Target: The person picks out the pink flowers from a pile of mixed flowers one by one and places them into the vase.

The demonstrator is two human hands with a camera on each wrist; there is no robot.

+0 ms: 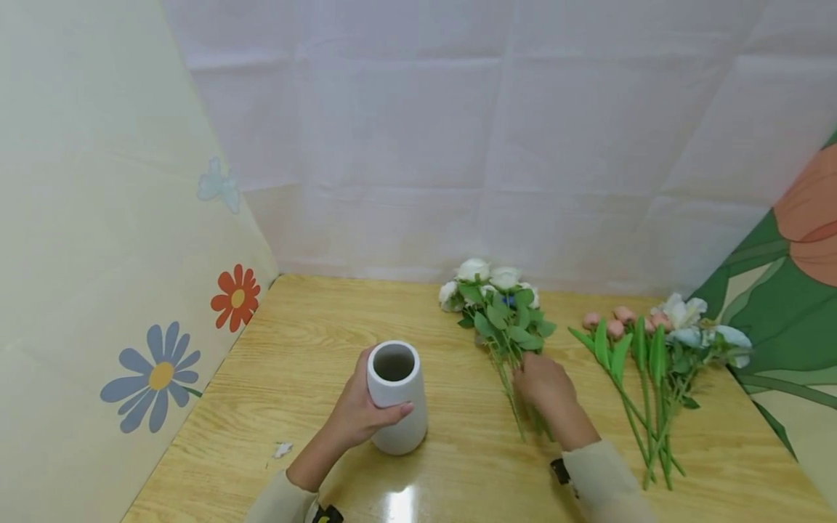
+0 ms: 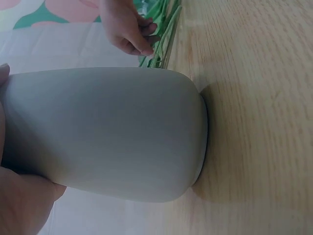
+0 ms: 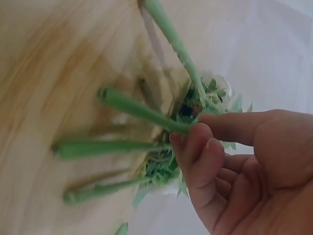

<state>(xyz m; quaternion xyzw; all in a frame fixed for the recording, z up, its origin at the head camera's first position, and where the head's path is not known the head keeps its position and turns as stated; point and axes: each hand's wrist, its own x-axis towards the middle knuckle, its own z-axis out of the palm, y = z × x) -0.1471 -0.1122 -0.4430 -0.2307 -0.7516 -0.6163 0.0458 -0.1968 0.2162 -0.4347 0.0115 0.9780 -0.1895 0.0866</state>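
A white vase [image 1: 400, 407] stands upright on the wooden table, its round mouth facing up. My left hand [image 1: 363, 407] grips it from the left, the thumb across its front. In the left wrist view the vase [image 2: 107, 132] fills the middle, its base on the table. To the right, white artificial roses [image 1: 487, 280] with green leaves lie in a bunch, heads toward the back wall. My right hand [image 1: 548, 385] is at their stems. The right wrist view shows its thumb and fingers pinching a green stem [image 3: 142, 111], while several other stem ends spread beside it.
At the right lie pink tulips [image 1: 617, 323] with long green stems, next to white and pale blue flowers [image 1: 686, 323]. A small white scrap [image 1: 282, 449] lies left of the vase. White sheeting [image 1: 405, 145] hangs behind the table [image 1: 314, 327], and a flower-patterned panel stands at each side.
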